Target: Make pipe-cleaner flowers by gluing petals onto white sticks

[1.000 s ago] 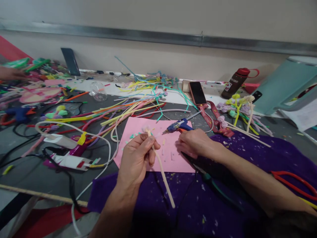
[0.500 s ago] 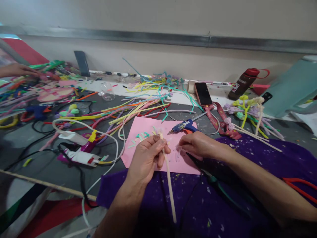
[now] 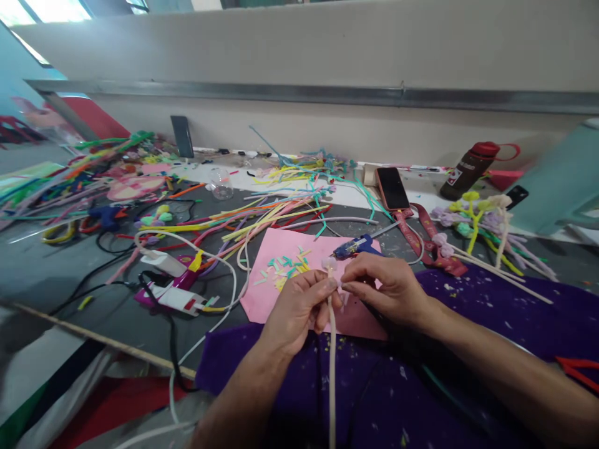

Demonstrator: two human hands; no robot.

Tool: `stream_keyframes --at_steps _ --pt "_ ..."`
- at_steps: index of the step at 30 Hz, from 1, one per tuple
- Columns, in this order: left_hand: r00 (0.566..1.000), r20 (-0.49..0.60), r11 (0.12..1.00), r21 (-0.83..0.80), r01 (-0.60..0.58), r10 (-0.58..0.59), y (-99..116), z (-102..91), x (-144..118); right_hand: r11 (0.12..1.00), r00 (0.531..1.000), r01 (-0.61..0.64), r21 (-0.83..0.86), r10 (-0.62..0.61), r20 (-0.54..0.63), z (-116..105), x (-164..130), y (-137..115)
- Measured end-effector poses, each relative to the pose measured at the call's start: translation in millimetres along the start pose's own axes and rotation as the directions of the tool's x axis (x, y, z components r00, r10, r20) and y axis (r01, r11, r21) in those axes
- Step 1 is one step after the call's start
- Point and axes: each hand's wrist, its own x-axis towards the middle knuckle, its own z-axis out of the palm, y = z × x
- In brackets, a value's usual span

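- Pinching the cream stem (image 3: 332, 374) just below its top, the left hand (image 3: 297, 308) holds it in front of the body, over the pink sheet (image 3: 262, 305); the long end trails down over the purple cloth (image 3: 224, 362) and out of view.
- The right hand (image 3: 390, 287) meets it from the other side, thumb and forefinger drawn together close beside the stem; they seem to pinch a tiny lilac bit (image 3: 340, 285), though it is blurred.
- Done, as far as shows: a pale lilac flower head (image 3: 329, 264) sits at the stem's upper end, just above the left fingertips.
- Apparently left: the lilac bit looks not yet fixed, and the visible stem below the hands is plain, with nothing attached.
- Loose and unused: short green and yellow pieces (image 3: 283, 268) lie scattered on the sheet, on the left hand's side.
- The glue gun (image 3: 350, 247) lies by the sheet's far right corner, nozzle towards the flower head, held by neither hand.
- Looking further along: a lilac flower (image 3: 444, 245) on cream stems lies to the right, near a bundle of flowers (image 3: 468, 215).
- Beyond the sheet, long fuzzy strips (image 3: 271, 215) lie in a loose pile, apparently uncut.
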Motion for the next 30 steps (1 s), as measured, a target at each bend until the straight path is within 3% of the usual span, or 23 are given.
stream_keyframes --at_steps 6,15,22,30 --pt "0.999 0.025 0.998 0.044 0.044 -0.045 0 -1.7 1 0.992 0.998 0.039 -0.118 -0.033 0.048 -8 1 0" --pt "0.999 -0.031 0.944 0.329 0.037 -0.028 0 0.0 -1 0.986 0.975 -0.008 -0.166 0.045 0.219 -43 8 2" --pt "0.999 -0.036 0.893 0.447 0.044 -0.031 -5 -0.9 -1 0.994 0.974 0.008 -0.109 0.017 0.225 -41 9 8" --pt "0.999 -0.009 0.86 0.509 0.046 -0.049 -1 0.1 0 0.983 0.958 0.039 -0.181 0.015 0.286 -34 10 1"
